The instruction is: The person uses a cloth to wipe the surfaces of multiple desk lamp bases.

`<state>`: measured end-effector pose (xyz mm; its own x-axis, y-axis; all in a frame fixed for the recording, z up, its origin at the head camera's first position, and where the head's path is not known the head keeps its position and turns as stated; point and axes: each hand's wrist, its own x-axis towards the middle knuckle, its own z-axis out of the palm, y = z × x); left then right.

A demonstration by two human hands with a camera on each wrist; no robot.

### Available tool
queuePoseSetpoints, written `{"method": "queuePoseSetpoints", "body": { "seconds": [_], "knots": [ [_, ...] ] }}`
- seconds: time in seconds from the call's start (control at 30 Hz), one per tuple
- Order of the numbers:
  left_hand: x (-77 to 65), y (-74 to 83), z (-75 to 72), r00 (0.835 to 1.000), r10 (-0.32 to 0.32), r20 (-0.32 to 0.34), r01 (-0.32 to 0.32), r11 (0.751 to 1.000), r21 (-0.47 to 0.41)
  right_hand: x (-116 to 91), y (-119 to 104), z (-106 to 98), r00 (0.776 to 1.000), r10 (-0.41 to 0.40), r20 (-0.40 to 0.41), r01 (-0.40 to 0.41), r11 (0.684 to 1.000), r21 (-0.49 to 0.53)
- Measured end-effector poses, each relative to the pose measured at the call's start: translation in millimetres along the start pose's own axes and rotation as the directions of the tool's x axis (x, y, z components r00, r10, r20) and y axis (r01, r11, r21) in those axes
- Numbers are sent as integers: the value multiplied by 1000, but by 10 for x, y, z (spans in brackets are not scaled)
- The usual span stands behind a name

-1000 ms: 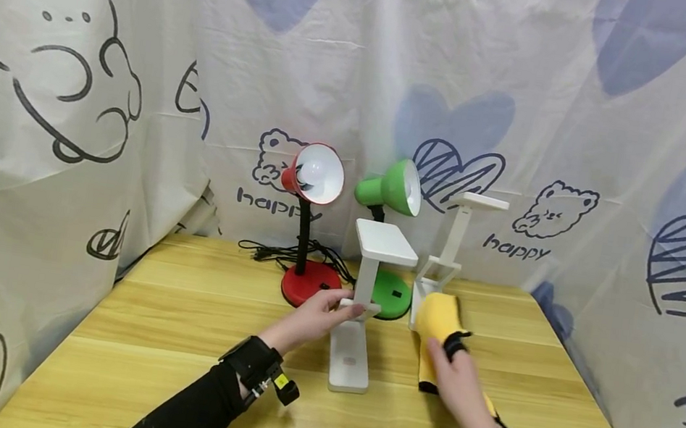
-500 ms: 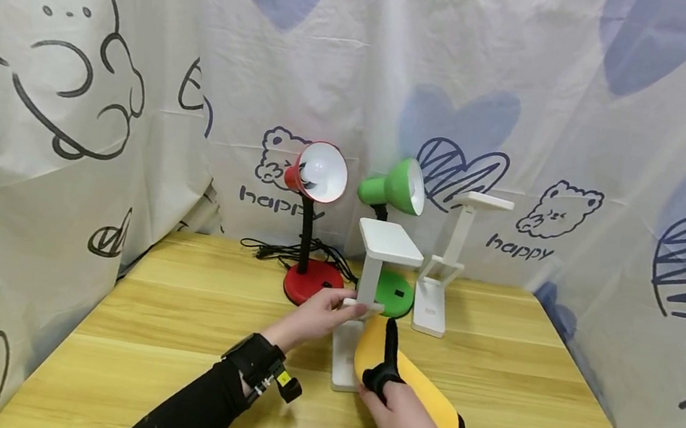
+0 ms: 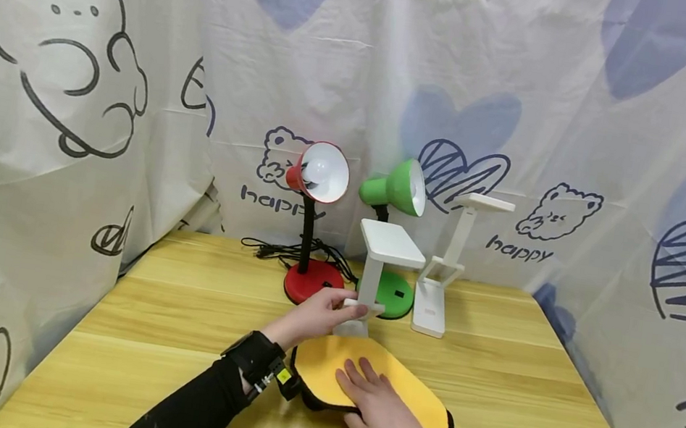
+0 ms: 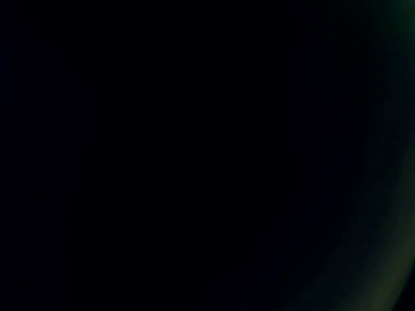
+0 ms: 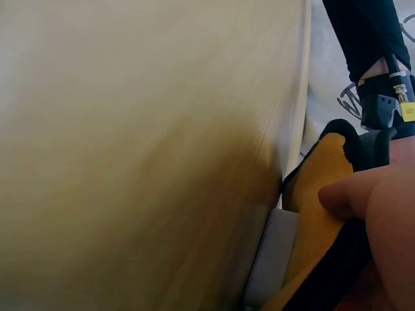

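Note:
A white folding desk lamp (image 3: 379,263) stands mid-table. My left hand (image 3: 317,314) holds its lower hinge, fingers curled round it. A yellow cloth with a black edge (image 3: 330,369) lies flat over the lamp's base (image 5: 272,259) and hides most of it. My right hand (image 3: 378,409) presses on the cloth with straight fingers. In the right wrist view the yellow cloth (image 5: 321,181) covers the white base beside a finger (image 5: 353,194). The left wrist view is black.
Behind stand a red lamp (image 3: 312,228), a green lamp (image 3: 391,235) and a second white folding lamp (image 3: 451,258), with black cords (image 3: 285,253) by the red one. A printed cloth backdrop (image 3: 107,64) encloses the wooden table (image 3: 168,336).
My right hand has carried the yellow cloth from the right side leftward and spread it flat over the white lamp's base. The left hand has stayed on the lamp's hinge.

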<state>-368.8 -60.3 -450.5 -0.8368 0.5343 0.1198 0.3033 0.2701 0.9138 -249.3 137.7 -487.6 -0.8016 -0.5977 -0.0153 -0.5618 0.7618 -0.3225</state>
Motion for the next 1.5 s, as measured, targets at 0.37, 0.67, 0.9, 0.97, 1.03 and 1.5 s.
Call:
{"method": "queuePoseSetpoints", "body": {
  "seconds": [0.37, 0.67, 0.9, 0.97, 1.03, 1.5],
  "knots": [
    [-14, -21, -1, 1000, 0, 20, 1, 999, -52, 510, 164, 25, 1000, 0, -29, -1, 999, -53],
    [-11, -18, 10, 998, 29, 60, -20, 990, -138, 695, 230, -27, 999, -9, -32, 7, 998, -65],
    [-27, -2, 7, 1000, 6, 22, -4, 996, -85, 556, 172, -41, 1000, 4, 1, -4, 1000, -9],
    [-28, 3, 1, 1000, 0, 16, 1, 998, -69, 482, 139, -34, 1000, 4, 10, -3, 1000, -8],
    [-26, 8, 1, 1000, -9, 17, 10, 997, -72, 394, 101, -32, 1000, -4, 17, 4, 1000, -21],
    [-20, 18, 7, 999, -31, -7, 31, 999, -31, -72, -42, -65, 995, -66, 75, 68, 997, -29]
  ]
}}
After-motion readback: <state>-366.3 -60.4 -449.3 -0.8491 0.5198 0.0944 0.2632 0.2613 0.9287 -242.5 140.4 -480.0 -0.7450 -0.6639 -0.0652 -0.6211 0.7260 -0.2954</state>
